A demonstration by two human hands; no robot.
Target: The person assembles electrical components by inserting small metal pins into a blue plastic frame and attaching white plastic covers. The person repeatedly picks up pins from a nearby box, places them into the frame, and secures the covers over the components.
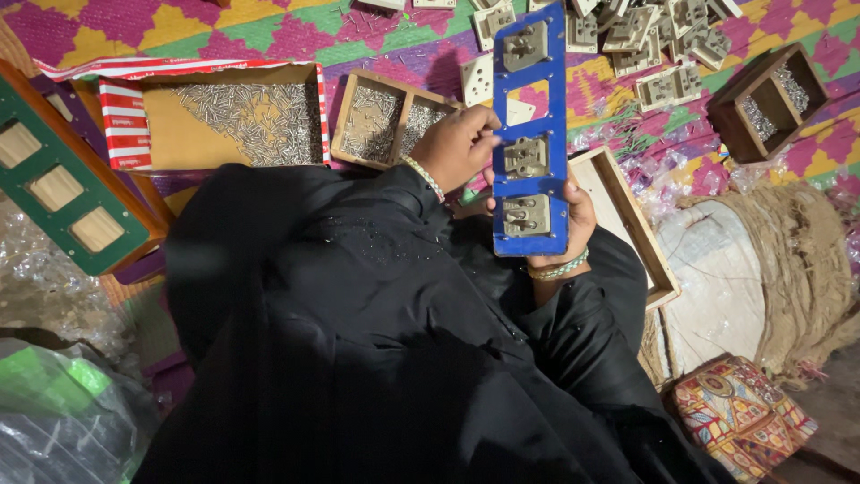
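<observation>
Far left, a green frame [67, 175] with three wooden-looking windows, cut off by the edge. Below it clear plastic bags [54, 412], contents unreadable. Next a red-and-white striped cardboard box [179, 134] holding a heap of small metal screws [255, 121]. Then a two-compartment wooden tray [354, 112], also screws, its near corner hidden by my left hand [461, 143]. That hand is curled, fingertips pinched at the edge of the blue board [530, 134]; whatever it pinches is too small to make out. The blue board stands upright over my lap, four windows, three filled with grey socket parts [526, 215], one showing a white piece. My right hand [578, 220] grips the board's lower part from behind, mostly hidden, only fingers and beaded wrist show. Right of it an empty-looking wooden tray [627, 224], partly under my sleeve. Top right, a pile of grey socket parts, cut off. A dark wooden box [761, 99] with screws, then a burlap sack [788, 269].
</observation>
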